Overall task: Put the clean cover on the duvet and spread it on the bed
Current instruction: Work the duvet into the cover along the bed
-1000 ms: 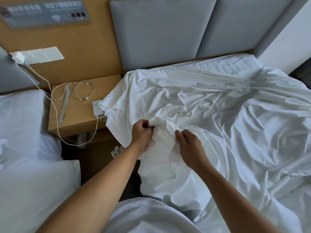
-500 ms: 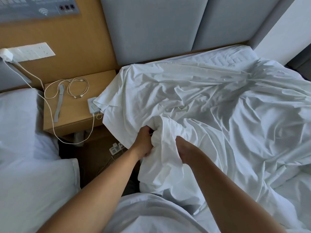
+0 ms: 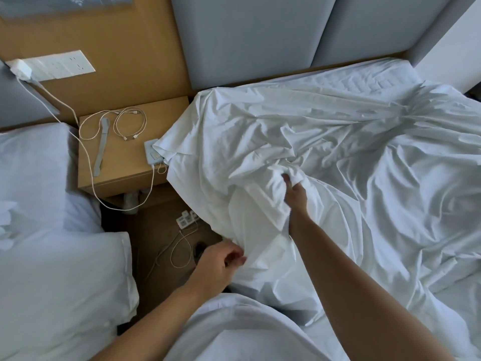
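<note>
A crumpled white duvet cover (image 3: 338,157) lies over the bed (image 3: 377,79), and one corner drapes onto the nightstand. My right hand (image 3: 294,188) reaches forward and grips a bunched fold of the cover near the bed's left side. My left hand (image 3: 221,264) is lower, at the hanging edge of the cover beside the bed. Its fingers are curled with the tips against the cloth, and whether they pinch it is unclear. The duvet itself cannot be made out under the folds.
A wooden nightstand (image 3: 125,162) left of the bed carries coiled white cables (image 3: 130,123) and a white charger block (image 3: 153,157). A power strip (image 3: 186,218) and cords lie on the floor in the gap. White pillows (image 3: 52,269) fill the left. The grey padded headboard (image 3: 247,35) stands behind.
My left hand has left the bunched fold and dropped down to the cover's hanging edge. My right hand has pushed forward with the fold in its grip.
</note>
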Demonstrator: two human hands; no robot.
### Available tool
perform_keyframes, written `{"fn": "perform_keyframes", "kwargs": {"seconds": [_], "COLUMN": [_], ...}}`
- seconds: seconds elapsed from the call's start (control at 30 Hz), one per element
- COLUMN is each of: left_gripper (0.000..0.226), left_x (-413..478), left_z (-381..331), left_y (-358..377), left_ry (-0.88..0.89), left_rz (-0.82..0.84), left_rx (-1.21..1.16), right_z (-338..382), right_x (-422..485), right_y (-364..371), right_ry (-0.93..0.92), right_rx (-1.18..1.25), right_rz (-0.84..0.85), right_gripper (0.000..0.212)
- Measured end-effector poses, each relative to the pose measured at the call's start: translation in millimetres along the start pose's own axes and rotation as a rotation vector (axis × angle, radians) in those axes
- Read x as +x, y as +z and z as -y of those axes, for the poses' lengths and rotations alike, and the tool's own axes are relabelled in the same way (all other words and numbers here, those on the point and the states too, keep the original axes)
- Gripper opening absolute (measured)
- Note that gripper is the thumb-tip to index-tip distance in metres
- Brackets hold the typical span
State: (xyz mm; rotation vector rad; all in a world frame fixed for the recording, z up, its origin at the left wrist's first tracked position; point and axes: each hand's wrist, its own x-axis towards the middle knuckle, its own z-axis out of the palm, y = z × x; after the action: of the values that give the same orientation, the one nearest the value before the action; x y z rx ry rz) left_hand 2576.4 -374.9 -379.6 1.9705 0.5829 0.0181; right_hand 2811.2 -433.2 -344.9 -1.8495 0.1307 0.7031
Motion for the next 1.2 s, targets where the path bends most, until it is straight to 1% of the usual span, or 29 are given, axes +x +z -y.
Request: {"fn": "perform_keyframes", "kwargs": {"seconds": [0.03, 0.07, 0.1, 0.17, 0.2, 0.27, 0.3, 0.33, 0.4, 0.47, 0.57, 0.63, 0.7, 0.8, 0.87, 1.0, 1.07, 1.13, 1.2], "left_gripper": [0.011, 0.019, 0.026, 0.039, 0.048, 0.061, 0.058, 0.05, 0.036, 0.03, 0.023, 0.022, 0.022, 0.023, 0.022, 0.02, 0.02, 0.02, 0.021], "left_x": [5.5, 15.0, 25.6, 49.3, 60.8, 80.2, 87.3, 93.7, 103.2, 106.2, 101.1, 96.4, 94.7, 95.9, 96.4, 91.2, 88.3, 83.5, 74.6], "left_z": [-0.7, -3.3, -10.2, -22.9, -28.1, -41.3, -47.7, -52.4, -57.0, -56.5, -58.2, -58.1, -56.6, -55.0, -55.7, -68.7, -78.8, -88.6, -95.0], "left_y": [-0.5, -5.3, -14.8, -38.8, -49.4, -58.0, -56.7, -54.0, -49.4, -47.2, -48.9, -50.1, -54.1, -62.0, -66.1, -66.3, -65.6, -65.7, -61.8], "left_ry": [0.001, -0.002, -0.039, -0.187, -0.264, -0.41, -0.476, -0.525, -0.552, -0.464, -0.261, -0.192, -0.187, -0.262, -0.274, -0.146, -0.074, -0.018, 0.055], "left_rz": [0.05, 0.039, -0.04, -0.272, -0.287, -0.114, -0.028, -0.005, -0.077, -0.163, -0.324, -0.363, -0.354, -0.303, -0.288, -0.269, -0.271, -0.266, -0.216], "left_rx": [0.023, -0.001, -0.089, -0.361, -0.459, -0.523, -0.509, -0.49, -0.481, -0.425, -0.15, -0.056, -0.013, 0.004, 0.049, 0.236, 0.307, 0.334, 0.342], "right_z": [-5.6, -12.5, -20.1, -32.4, -35.9, -40.1, -40.5, -41.7, -47.0, -49.6, -48.1, -48.3, -50.7, -54.9, -56.6, -55.9, -55.1, -54.1, -50.6], "right_x": [-3.1, -7.9, -12.1, -18.9, -20.8, -25.9, -28.8, -31.7, -34.5, -35.7, -37.5, -39.8, -41.7, -42.6, -44.1, -46.5, -47.6, -47.3, -44.4], "right_y": [2.8, 6.0, 7.6, 8.2, 7.8, 8.1, 9.2, 10.1, 10.7, 9.0, 12.2, 16.7, 19.5, 21.0, 23.0, 27.6, 31.1, 34.4, 36.5], "right_ry": [-0.025, -0.034, -0.027, -0.03, -0.04, -0.061, -0.068, -0.075, -0.107, -0.144, -0.168, -0.176, -0.184, -0.22, -0.235, -0.252, -0.281, -0.276, -0.216], "right_rx": [-0.068, -0.1, -0.121, -0.136, -0.142, -0.179, -0.202, -0.232, -0.3, -0.366, -0.446, -0.478, -0.504, -0.549, -0.568, -0.582, -0.605, -0.614, -0.554], "right_rz": [0.016, 0.027, 0.036, 0.063, 0.072, 0.077, 0.087, 0.104, 0.133, 0.142, 0.143, 0.141, 0.137, 0.127, 0.123, 0.11, 0.112, 0.133, 0.174], "right_gripper": [0.031, 0.033, 0.037, 0.041, 0.043, 0.045, 0.045, 0.045, 0.042, 0.038, 0.037, 0.036, 0.035, 0.036, 0.035, 0.034, 0.038, 0.042, 0.038]}}
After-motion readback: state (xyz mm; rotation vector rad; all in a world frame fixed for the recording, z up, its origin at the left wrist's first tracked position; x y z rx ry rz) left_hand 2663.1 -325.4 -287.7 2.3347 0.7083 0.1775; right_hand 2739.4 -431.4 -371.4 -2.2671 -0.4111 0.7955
